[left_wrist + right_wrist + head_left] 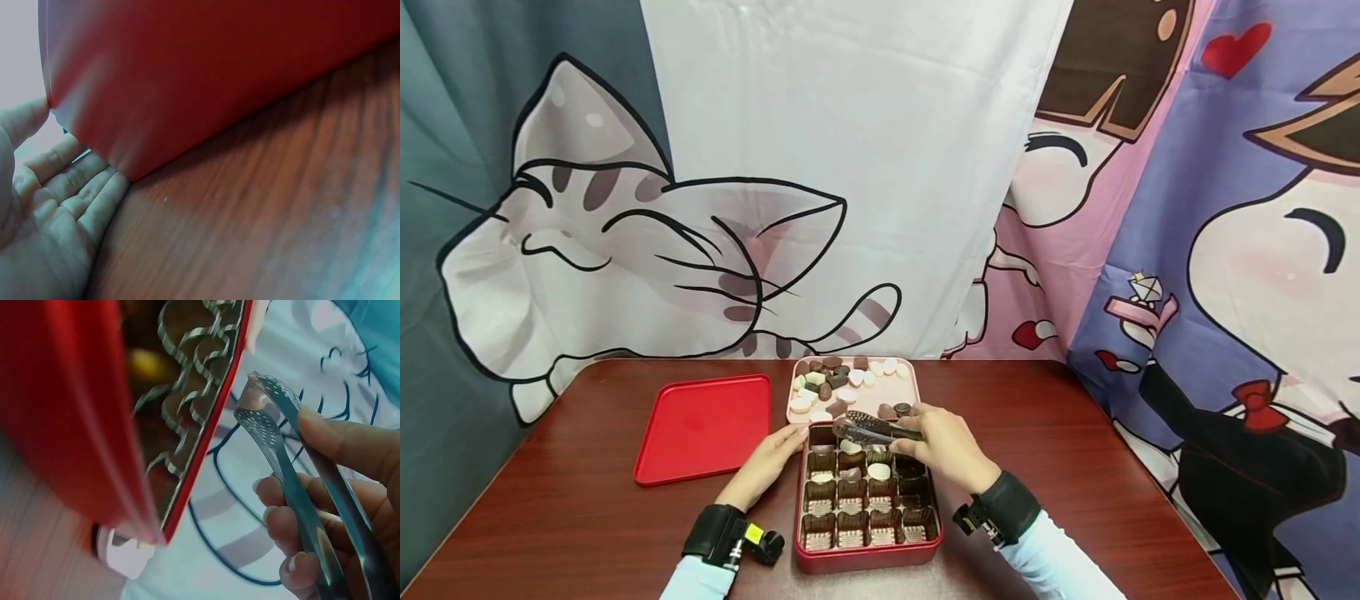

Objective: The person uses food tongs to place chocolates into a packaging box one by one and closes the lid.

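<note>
My right hand (951, 446) holds metal tongs (300, 465) with perforated tips, gripped between thumb and fingers. A brownish-pink chocolate piece (253, 398) sits pinched between those tips, over the far rows of the red box (871, 558). Inside the box, a brown divider tray has rows of square compartments. Several far ones contain pieces, among them a white chocolate (878, 472); the two near rows show bare bottoms. My left hand (765, 468) rests against the box's far left corner, fingers fairly straight, their tips hidden behind the red wall in the left wrist view.
Behind the box lies a pale pink tray (891, 396) with many white, brown and dark chocolates. A red lid (709, 429) lies flat on the brown wooden table (1045, 417), left of the box. A printed cartoon curtain (850, 125) hangs behind the table's far edge.
</note>
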